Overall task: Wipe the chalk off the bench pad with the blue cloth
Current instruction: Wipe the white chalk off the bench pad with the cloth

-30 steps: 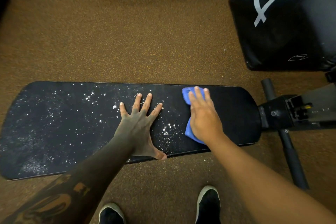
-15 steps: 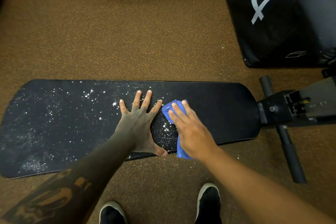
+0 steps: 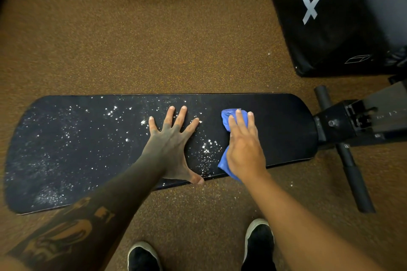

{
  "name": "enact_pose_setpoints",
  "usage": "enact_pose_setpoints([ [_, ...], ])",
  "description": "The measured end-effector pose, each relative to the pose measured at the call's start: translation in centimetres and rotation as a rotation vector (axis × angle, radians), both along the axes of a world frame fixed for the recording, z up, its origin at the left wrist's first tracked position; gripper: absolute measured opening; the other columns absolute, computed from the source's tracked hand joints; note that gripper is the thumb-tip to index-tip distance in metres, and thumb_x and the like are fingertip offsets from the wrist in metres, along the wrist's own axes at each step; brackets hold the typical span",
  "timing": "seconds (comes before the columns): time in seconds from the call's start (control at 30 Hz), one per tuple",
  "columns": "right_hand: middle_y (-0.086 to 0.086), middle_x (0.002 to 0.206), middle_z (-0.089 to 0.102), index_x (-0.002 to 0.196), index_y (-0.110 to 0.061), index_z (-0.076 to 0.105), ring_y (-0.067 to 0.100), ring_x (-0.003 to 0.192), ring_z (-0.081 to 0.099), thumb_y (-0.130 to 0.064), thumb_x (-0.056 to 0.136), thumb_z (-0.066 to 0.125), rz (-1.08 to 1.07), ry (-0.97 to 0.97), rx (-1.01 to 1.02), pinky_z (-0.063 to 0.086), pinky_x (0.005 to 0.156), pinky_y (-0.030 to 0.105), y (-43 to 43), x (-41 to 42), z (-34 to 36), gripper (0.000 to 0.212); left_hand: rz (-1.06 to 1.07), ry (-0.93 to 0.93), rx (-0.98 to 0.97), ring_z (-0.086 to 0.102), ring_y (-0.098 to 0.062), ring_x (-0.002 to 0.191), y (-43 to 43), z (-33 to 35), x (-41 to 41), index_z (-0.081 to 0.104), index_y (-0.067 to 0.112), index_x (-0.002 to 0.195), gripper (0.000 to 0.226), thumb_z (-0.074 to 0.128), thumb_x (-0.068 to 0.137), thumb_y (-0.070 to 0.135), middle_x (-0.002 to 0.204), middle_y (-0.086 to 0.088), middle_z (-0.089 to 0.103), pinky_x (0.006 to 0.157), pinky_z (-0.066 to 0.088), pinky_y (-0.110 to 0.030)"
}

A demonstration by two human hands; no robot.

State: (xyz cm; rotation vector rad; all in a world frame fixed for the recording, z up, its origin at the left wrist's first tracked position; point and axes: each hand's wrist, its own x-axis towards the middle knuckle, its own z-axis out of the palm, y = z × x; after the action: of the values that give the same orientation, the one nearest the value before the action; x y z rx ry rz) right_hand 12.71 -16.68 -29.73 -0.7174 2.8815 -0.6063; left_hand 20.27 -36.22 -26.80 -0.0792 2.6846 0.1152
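The black bench pad [image 3: 286, 130] lies lengthwise across the view on the brown floor. White chalk specks [image 3: 66, 138] cover its left and middle parts, with a denser patch [image 3: 209, 147] between my hands; the right end looks dark and clean. My left hand [image 3: 171, 145] rests flat on the pad's middle, fingers spread, holding nothing. My right hand [image 3: 244, 147] presses the blue cloth [image 3: 228, 116] flat against the pad right of centre; the cloth shows beyond my fingertips and at the pad's near edge by my wrist.
The bench's black metal frame [image 3: 343, 125] and crossbar [image 3: 354, 176] stick out at the pad's right end. A big black padded box [image 3: 330, 28] with white numerals stands at the upper right. My two black shoes [image 3: 259, 246] stand on the floor just below the pad.
My right hand swept the cloth left and toward the near edge, then back right and away across the pad. The left hand has stayed planted.
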Motion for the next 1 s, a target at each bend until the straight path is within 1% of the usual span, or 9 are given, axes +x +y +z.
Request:
enact_pose_setpoints([
  [0.13, 0.007, 0.157, 0.025, 0.145, -0.008, 0.035, 0.031, 0.147, 0.004, 0.002, 0.088, 0.043, 0.333, 0.081, 0.042, 0.016, 0.118, 0.048, 1.1, 3.3, -0.1, 0.058, 0.005, 0.023, 0.003, -0.027, -0.035, 0.148, -0.2, -0.2, 0.2, -0.018, 0.031, 0.154, 0.159, 0.046, 0.029, 0.106, 0.162, -0.007, -0.030, 0.112, 0.001, -0.077],
  [0.3, 0.009, 0.156, 0.027, 0.143, -0.008, 0.038, 0.033, 0.147, 0.007, -0.002, 0.089, 0.038, -0.137, 0.031, -0.048, 0.024, 0.114, 0.055, 1.0, 4.1, -0.9, 0.054, -0.029, 0.035, -0.003, -0.026, -0.035, 0.149, -0.5, -0.4, 0.4, -0.022, 0.033, 0.153, 0.159, 0.045, 0.029, 0.107, 0.162, -0.008, -0.030, 0.112, 0.000, -0.077],
  [0.43, 0.007, 0.157, 0.025, 0.145, -0.012, 0.033, 0.031, 0.147, 0.004, -0.012, 0.090, 0.025, 0.148, 0.064, 0.035, 0.019, 0.116, 0.053, 0.9, 8.5, -0.8, 0.055, -0.043, 0.043, -0.005, -0.026, -0.035, 0.149, -0.8, -0.5, 0.4, -0.025, 0.033, 0.151, 0.158, 0.045, 0.029, 0.107, 0.162, -0.007, -0.030, 0.111, -0.002, -0.076],
  [0.53, 0.006, 0.157, 0.025, 0.144, -0.016, 0.037, 0.031, 0.147, 0.011, -0.025, 0.097, 0.024, -0.130, 0.062, 0.078, 0.019, 0.115, 0.055, 1.5, 6.4, -0.5, 0.048, -0.055, 0.047, -0.007, -0.025, -0.035, 0.149, -1.2, -0.4, 0.6, -0.023, 0.032, 0.152, 0.159, 0.045, 0.028, 0.107, 0.163, -0.007, -0.028, 0.111, -0.001, -0.077],
  [0.6, 0.006, 0.159, 0.018, 0.146, -0.018, 0.032, 0.031, 0.147, 0.004, -0.027, 0.098, 0.022, -0.238, 0.031, 0.045, 0.014, 0.116, 0.053, 0.4, 7.3, -0.5, 0.050, -0.038, 0.047, -0.013, -0.025, -0.036, 0.149, -1.7, -0.5, 1.0, -0.020, 0.030, 0.153, 0.162, 0.043, 0.027, 0.108, 0.162, -0.008, -0.029, 0.112, -0.001, -0.077],
  [0.73, 0.004, 0.160, 0.011, 0.150, -0.020, 0.018, 0.030, 0.147, -0.006, -0.014, 0.094, 0.036, 0.125, 0.056, 0.086, 0.018, 0.116, 0.053, -0.8, 11.2, -1.0, 0.059, -0.039, 0.035, -0.018, -0.027, -0.035, 0.148, -2.3, -0.5, 1.5, -0.022, 0.029, 0.153, 0.162, 0.041, 0.026, 0.108, 0.161, -0.009, -0.032, 0.112, 0.001, -0.077],
  [0.8, 0.003, 0.160, 0.012, 0.149, -0.019, 0.021, 0.029, 0.147, -0.002, -0.015, 0.095, 0.035, 0.053, 0.050, 0.103, 0.018, 0.116, 0.053, -0.3, 9.8, -1.1, 0.056, -0.056, 0.037, -0.009, -0.027, -0.035, 0.148, -2.7, -0.5, 1.6, -0.022, 0.029, 0.153, 0.161, 0.042, 0.027, 0.108, 0.161, -0.008, -0.032, 0.112, 0.003, -0.077],
  [0.9, 0.004, 0.160, 0.013, 0.148, -0.015, 0.025, 0.029, 0.147, -0.001, -0.019, 0.098, 0.024, -0.296, -0.005, 0.036, 0.014, 0.117, 0.050, -1.3, 8.7, -0.9, 0.050, -0.073, 0.035, 0.005, -0.028, -0.034, 0.148, -3.0, -0.5, 1.6, -0.022, 0.031, 0.153, 0.160, 0.042, 0.028, 0.108, 0.161, -0.007, -0.031, 0.111, 0.002, -0.078],
  [1.0, 0.006, 0.160, 0.013, 0.148, -0.014, 0.023, 0.031, 0.147, -0.004, -0.005, 0.093, 0.043, -0.043, 0.049, 0.044, 0.014, 0.117, 0.051, -3.0, 11.1, -1.0, 0.059, -0.078, 0.042, 0.002, -0.028, -0.034, 0.148, -3.1, -0.6, 1.8, -0.021, 0.030, 0.153, 0.160, 0.043, 0.029, 0.108, 0.161, -0.007, -0.031, 0.112, 0.000, -0.077],
])
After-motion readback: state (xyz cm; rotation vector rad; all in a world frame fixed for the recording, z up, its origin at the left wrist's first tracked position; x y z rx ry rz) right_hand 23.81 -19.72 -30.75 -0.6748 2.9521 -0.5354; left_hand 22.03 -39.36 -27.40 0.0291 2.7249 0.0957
